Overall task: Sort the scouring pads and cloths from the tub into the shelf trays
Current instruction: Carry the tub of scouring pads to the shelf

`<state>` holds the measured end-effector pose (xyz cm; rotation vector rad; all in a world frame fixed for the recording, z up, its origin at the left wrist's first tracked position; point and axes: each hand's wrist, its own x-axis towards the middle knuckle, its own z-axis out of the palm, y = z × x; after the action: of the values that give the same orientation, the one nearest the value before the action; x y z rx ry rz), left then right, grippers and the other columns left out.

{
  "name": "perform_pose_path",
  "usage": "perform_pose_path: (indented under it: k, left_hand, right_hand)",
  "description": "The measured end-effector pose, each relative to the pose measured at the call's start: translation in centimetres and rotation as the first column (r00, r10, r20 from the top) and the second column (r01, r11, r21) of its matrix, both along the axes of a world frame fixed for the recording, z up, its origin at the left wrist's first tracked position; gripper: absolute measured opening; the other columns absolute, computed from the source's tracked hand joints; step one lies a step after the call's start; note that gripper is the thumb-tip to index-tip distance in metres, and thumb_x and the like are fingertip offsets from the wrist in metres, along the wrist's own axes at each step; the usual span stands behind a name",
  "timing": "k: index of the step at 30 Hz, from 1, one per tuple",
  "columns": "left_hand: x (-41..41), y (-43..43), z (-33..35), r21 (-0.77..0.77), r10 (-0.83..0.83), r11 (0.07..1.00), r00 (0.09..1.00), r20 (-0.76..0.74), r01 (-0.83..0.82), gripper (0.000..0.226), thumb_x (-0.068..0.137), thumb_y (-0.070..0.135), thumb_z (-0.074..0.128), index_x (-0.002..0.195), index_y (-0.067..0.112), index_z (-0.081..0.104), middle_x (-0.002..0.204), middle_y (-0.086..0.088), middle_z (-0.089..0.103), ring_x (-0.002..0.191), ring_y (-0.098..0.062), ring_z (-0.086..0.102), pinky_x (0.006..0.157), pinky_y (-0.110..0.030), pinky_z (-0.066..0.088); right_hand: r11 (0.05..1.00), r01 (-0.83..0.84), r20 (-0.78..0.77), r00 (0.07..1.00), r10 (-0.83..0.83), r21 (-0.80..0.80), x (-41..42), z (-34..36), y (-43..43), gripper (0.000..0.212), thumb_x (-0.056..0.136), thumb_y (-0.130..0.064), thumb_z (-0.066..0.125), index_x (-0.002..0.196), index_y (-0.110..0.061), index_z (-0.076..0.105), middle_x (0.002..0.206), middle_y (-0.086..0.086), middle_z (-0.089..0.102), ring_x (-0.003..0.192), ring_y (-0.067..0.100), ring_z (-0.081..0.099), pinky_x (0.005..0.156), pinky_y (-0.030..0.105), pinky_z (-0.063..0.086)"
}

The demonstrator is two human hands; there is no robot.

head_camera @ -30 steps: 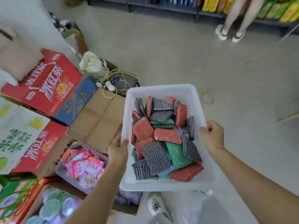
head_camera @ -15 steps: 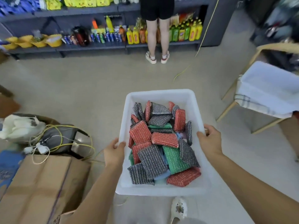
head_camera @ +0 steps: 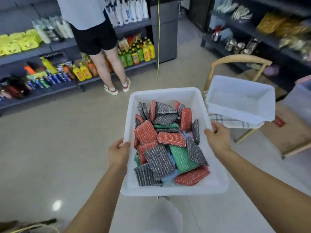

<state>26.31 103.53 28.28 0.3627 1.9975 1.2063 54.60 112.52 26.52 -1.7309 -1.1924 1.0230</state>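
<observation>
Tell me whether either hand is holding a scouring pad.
No, the left hand and right hand each grip a side rim of the tub; the scouring pads lie inside.

Shop, stocked shelves (head_camera: 42, 54) (bottles (head_camera: 134, 54), cans)

Bright, even light; 1 glare spot on floor (head_camera: 57, 205); shelves (head_camera: 286, 31) at rt motion-blurred; wide-angle bending at edges.

Pale floor (head_camera: 50, 148) noted, w/ dark shelf unit (head_camera: 42, 92), wooden chair (head_camera: 239, 56) and cardboard box (head_camera: 289, 135) stood directly on it; bottles (head_camera: 82, 73) ranged along unit's btm shelf.
</observation>
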Motion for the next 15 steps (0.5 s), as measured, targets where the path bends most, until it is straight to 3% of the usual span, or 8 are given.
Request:
perform_pose_path:
  k: [5,11,15]
  left_hand:
    - [-2.8,15.3,1.9,0.044,-0.138,0.989,0.990,-0.008,0.138,0.039,0.093,0.012,0.060,0.132,0.011,0.054,0.084,-0.005,0.062,0.070,-0.027,0.060,0.071,-0.042,0.053]
    - [-4.9,32.1,3.3,0.029,-0.228,0.973,0.972,-0.056,0.230,0.042,0.095,0.017,0.058,0.136,0.012,0.050,0.077,0.002,0.052,0.063,-0.016,0.050,0.059,-0.028,0.043]
    - [-5.1,43.5,3.2,0.065,-0.286,0.956,0.958,-0.032,0.288,0.043,0.094,0.017,0.059,0.136,0.010,0.050,0.079,0.004,0.050,0.068,-0.012,0.048,0.074,-0.031,0.039]
  right_hand:
    - [0.989,0.146,0.032,0.989,-0.146,0.006,-2.1,0.8,12.6,0.035,0.086,-0.007,0.058,0.121,-0.009,0.061,0.100,0.009,0.069,0.082,0.023,0.065,0.072,0.026,0.047]
    - [0.970,0.239,0.019,0.971,-0.240,0.037,-4.0,2.2,26.1,0.034,0.086,-0.004,0.057,0.119,-0.006,0.062,0.094,0.011,0.069,0.063,0.014,0.061,0.048,0.009,0.042]
    - [0.957,0.283,0.026,0.958,-0.285,0.062,-3.7,2.3,35.7,0.032,0.084,-0.003,0.057,0.116,-0.004,0.064,0.096,0.014,0.069,0.076,0.024,0.062,0.066,0.023,0.046]
